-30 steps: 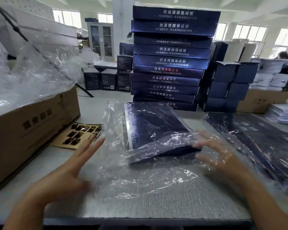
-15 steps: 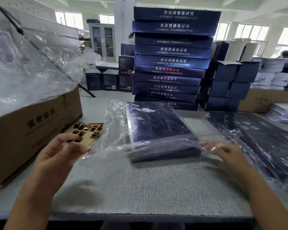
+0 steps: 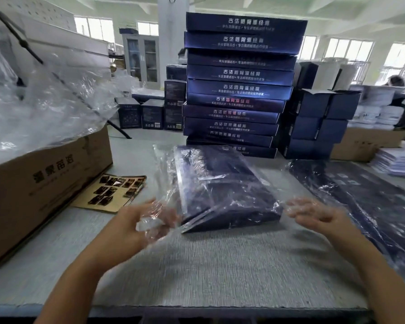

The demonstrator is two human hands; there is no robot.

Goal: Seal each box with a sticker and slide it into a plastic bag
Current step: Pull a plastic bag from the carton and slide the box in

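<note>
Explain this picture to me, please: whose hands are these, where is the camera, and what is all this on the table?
No machine here: a person works bare-handed. The one camera sits on their head, looking forward and down, so you see their own arms. On the grey table lies a flat dark blue box, already inside a clear plastic bag. The left hand grips the bunched bag mouth. The right hand touches the film on the other side, but it is too blurred to tell whether it grips. Behind stands a tall stack of the same boxes. To the left are a brown carton and a sticker sheet; to the right lies another bagged box.
</note>
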